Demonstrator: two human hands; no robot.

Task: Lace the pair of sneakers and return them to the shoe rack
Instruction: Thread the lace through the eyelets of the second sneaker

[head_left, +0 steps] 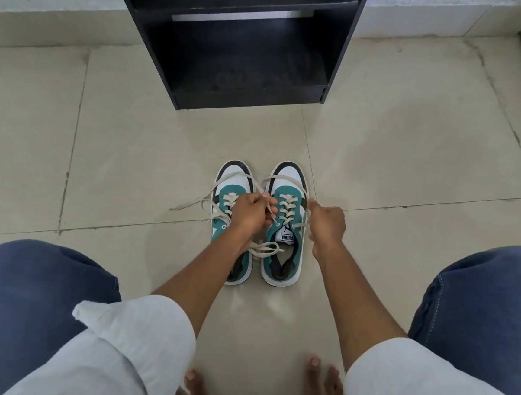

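Note:
Two teal, white and black sneakers stand side by side on the floor, toes pointing away from me. The right sneaker (pixel 287 226) has cream laces crossed up its eyelets. My left hand (pixel 251 214) reaches across the left sneaker (pixel 231 187) and pinches one end of the right sneaker's lace above its tongue. My right hand (pixel 326 226) grips the other lace end at that shoe's right side. The left sneaker's lace ends (pixel 196 203) trail loose over the floor to the left. My left forearm hides the middle of the left sneaker.
A black shoe rack (pixel 253 97) stands just beyond the sneakers against a white wall, its lowest shelf bare. Beige floor tiles (pixel 124 165) surround the shoes. My denim-covered knees (pixel 34 292) frame both sides and my bare feet (pixel 319 384) rest near the bottom edge.

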